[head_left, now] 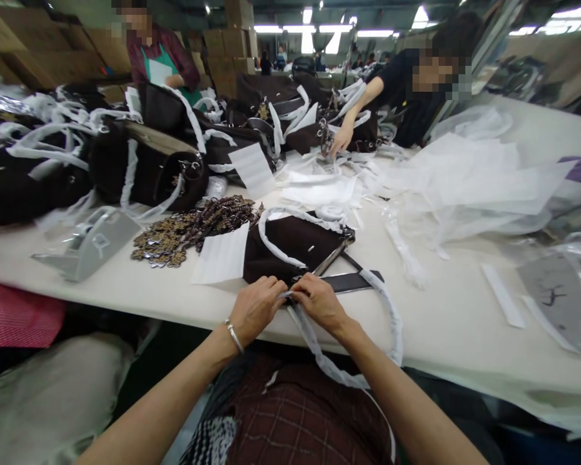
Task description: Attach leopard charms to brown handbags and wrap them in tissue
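closely, both hands (257, 309) (323, 305) pinch the wrapped strap (336, 373) near the front table edge (174, 308)

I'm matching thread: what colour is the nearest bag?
Dark brown; the bag shows best in head view.

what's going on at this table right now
The person's left hand and right hand are close together, pinching a white-wrapped strap at the near side of a dark bag lying on the table. A heap of metal charms lies to the bag's left. Across the table, a co-worker's hand reaches down among more dark bags, many with white-wrapped handles.
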Demonstrator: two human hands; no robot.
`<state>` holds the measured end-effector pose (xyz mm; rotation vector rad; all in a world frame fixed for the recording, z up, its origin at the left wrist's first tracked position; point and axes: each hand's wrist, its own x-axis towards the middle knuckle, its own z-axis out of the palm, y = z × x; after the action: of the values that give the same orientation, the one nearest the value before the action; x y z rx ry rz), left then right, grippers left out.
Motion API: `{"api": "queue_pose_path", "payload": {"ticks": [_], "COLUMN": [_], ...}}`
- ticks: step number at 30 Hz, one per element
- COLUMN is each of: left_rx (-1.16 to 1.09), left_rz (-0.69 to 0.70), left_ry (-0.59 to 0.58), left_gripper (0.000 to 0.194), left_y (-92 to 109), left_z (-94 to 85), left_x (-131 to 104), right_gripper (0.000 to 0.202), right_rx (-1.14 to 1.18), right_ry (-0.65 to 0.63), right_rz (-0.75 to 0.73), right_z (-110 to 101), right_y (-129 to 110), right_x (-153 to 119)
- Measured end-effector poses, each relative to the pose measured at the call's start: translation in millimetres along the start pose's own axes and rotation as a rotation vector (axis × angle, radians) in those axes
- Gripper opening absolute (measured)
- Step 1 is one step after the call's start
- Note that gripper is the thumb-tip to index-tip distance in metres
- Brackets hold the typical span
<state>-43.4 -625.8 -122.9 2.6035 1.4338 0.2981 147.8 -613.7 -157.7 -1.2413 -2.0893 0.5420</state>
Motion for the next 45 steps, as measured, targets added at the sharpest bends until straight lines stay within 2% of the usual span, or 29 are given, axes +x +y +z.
{"api": "queue_pose_path", "payload": {"ticks": [4,11,15,18,21,25,26,29,30,34,37,40,45], "left_rx": [-0.016,0.081,-0.032,-0.143,-0.151,-0.06,-0.049,0.047,0.109,0.304,0.303,0.223,0.193], "left_rz": [-0.061,-0.054,-0.097,-0.106,-0.064,-0.034,-0.041,-0.054,-0.045,0.014,0.029,0.027,0.018], "left_ry": [0.048,0.033,0.113,0.157,0.177,0.151,0.147,0.125,0.103,-0.008,0.011,0.058,0.104], "left_gripper": [0.015,0.014,0.004,0.006,0.008,0.006,0.01,0.042,0.042,0.006,0.013,0.008,0.003], "left_y": [1.1,7.0,5.7,3.8,4.6,8.2,9.2,13.6,15.5,20.6,17.8,13.0,14.3], "left_z": [6.7,10.8,17.3,21.5,22.2,12.5,7.9,-6.7,-10.4,-11.7,-3.9,1.9,0.1], "left_x": [6.1,8.9,6.9,5.1,3.0,-4.3,-7.0,-13.4,-13.9,-5.1,5.3,9.4,7.2], "right_gripper": [0.01,0.011,0.011,0.01,0.009,0.005,0.005,0.007,0.008,0.014,0.019,0.019,0.021], "right_rx": [-0.042,-0.243,-0.226,-0.181,-0.155,-0.151,-0.164,-0.235,-0.26,-0.344,-0.363,-0.342,-0.442], "right_ry": [-0.087,-0.109,-0.109,-0.098,-0.082,-0.088,-0.096,-0.123,-0.136,-0.18,-0.215,-0.252,-0.244], "right_rz": [-0.049,-0.103,-0.103,-0.1,-0.109,-0.111,-0.117,-0.149,-0.162,-0.199,-0.19,-0.184,-0.213], "right_z": [-5.4,-4.4,-3.4,-2.3,-1.8,-3.3,-3.7,-3.9,-3.6,-3.8,-7.6,-12.4,-13.6], "right_y": [2.8,-1.7,-2.7,-1.8,-2.8,-4.5,-4.3,-3.2,-3.1,-4.6,-4.8,-2.9,-1.7], "right_x": [4.0,4.8,1.7,0.6,1.7,4.3,4.9,7.0,7.8,10.9,11.4,9.8,7.1]}}
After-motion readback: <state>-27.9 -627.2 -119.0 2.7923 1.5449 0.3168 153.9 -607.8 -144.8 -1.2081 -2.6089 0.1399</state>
